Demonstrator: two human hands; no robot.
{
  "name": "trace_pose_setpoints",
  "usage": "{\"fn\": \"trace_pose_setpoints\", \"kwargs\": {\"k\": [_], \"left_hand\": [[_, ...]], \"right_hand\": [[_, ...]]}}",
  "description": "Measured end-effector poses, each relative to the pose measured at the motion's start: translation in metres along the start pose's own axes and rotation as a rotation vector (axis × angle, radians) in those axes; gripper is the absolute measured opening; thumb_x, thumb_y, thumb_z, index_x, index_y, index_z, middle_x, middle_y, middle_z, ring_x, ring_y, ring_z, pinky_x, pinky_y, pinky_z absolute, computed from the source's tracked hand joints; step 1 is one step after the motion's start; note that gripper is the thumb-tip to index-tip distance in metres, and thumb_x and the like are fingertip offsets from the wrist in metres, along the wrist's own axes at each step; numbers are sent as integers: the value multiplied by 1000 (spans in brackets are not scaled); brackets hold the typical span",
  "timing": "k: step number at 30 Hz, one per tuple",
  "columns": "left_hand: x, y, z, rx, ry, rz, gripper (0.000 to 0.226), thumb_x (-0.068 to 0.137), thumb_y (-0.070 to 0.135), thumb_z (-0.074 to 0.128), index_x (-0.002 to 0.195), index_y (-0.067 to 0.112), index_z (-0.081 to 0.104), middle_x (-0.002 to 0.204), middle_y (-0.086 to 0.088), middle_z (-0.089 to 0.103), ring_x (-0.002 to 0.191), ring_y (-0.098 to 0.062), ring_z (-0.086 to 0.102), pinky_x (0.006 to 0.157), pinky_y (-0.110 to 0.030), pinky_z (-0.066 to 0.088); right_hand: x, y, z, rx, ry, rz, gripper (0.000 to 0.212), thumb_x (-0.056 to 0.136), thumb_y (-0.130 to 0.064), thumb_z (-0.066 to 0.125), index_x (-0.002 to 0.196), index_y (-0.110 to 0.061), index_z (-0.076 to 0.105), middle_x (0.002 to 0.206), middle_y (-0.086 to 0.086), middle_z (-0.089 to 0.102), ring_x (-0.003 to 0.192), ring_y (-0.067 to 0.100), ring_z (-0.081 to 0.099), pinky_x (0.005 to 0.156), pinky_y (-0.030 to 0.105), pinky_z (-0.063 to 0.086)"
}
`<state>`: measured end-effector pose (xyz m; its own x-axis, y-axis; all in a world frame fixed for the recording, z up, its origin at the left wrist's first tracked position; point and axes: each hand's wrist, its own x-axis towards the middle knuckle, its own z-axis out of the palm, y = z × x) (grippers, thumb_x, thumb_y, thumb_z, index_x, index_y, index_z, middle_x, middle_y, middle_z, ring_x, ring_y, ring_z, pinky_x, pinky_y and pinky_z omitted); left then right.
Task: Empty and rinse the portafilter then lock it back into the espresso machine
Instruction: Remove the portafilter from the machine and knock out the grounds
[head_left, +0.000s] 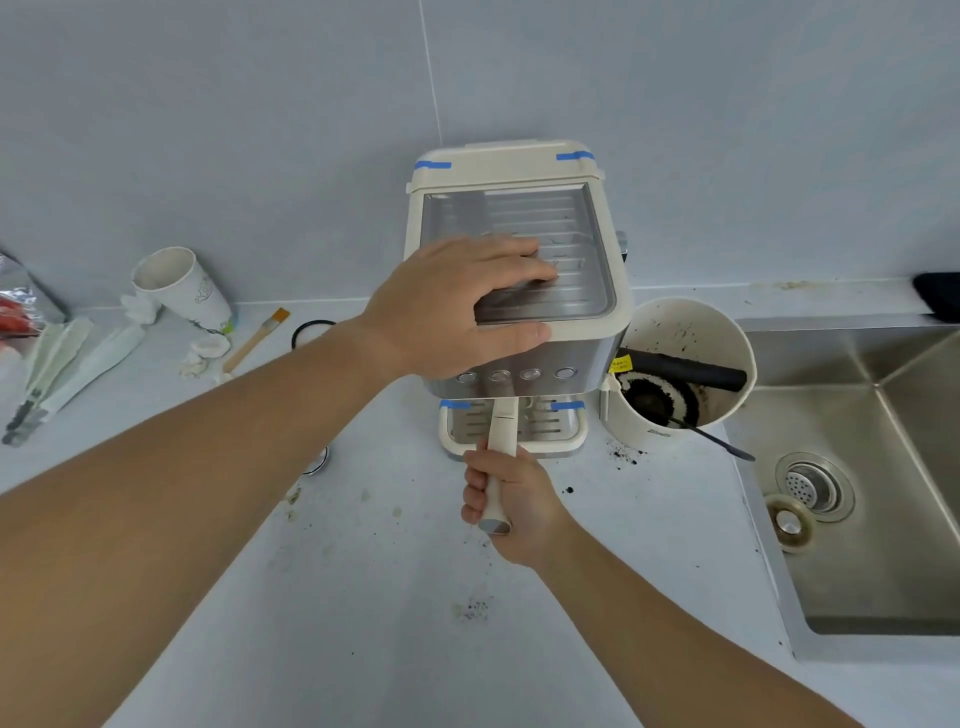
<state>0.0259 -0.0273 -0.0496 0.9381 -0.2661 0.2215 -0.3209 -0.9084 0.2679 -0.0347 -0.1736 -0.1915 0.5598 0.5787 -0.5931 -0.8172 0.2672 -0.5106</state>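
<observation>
Holding the espresso machine (519, 218) still at 12 o'clock with flat left hand (457, 306), gripping the portafilter (500, 457) handle, still in the machine, with right hand (511, 506); emptying and rinsing apparently not begun.

Cream-and-steel espresso machine (519, 270) on white countertop (395, 597), against wall. Right: white knock-box bucket (680, 364), then stainless sink (883, 467). Left: wooden-handled brush (257, 338), paper cup (179, 283), pale tongs (67, 364).

Legible text: none. Yellow label (620, 363) on knock-box bin (680, 364), printed characters too small; paper cup (182, 286) print unreadable.
</observation>
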Motion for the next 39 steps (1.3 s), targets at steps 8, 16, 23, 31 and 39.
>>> {"fn": "trace_pose_setpoints", "kwargs": {"k": [8, 16, 23, 31, 39], "left_hand": [[-1, 1, 2, 11, 14, 1, 58, 84, 65, 48, 134, 34, 53, 146, 8, 48, 132, -11, 41, 104, -27, 23], [0, -1, 1, 4, -9, -28, 59, 83, 70, 45, 134, 41, 51, 148, 13, 45, 134, -10, 41, 109, -36, 27], [0, -1, 0, 0, -16, -31, 60, 83, 70, 44, 135, 41, 51, 149, 14, 44, 134, -10, 40, 111, -40, 29], [0, 0, 1, -8, -4, -26, 60, 83, 69, 45, 134, 40, 52, 149, 12, 45, 134, -11, 41, 111, -41, 29], [0, -1, 1, -13, -4, -35, 60, 82, 71, 44, 134, 41, 51, 149, 13, 45, 134, -10, 40, 110, -39, 28]], "right_hand": [[11, 15, 19, -44, 110, -140, 20, 89, 9, 54, 83, -8, 47, 53, 2, 45, 40, 16, 42, 40, 25, 40], [30, 27, 43, -52, -81, -201, 36, 88, 12, 60, 111, -10, 42, 77, 10, 60, 62, 22, 66, 59, 36, 58], [35, 21, 38, -91, -126, -172, 37, 88, 6, 69, 110, -9, 43, 92, 16, 58, 71, 23, 70, 66, 41, 61], [44, 22, 42, -54, -99, -145, 41, 83, 5, 76, 111, -13, 52, 86, 8, 66, 78, 25, 72, 71, 45, 63], [54, 25, 52, -31, -55, -165, 48, 84, 3, 77, 123, -4, 50, 92, 9, 68, 86, 25, 71, 80, 50, 62]]}}
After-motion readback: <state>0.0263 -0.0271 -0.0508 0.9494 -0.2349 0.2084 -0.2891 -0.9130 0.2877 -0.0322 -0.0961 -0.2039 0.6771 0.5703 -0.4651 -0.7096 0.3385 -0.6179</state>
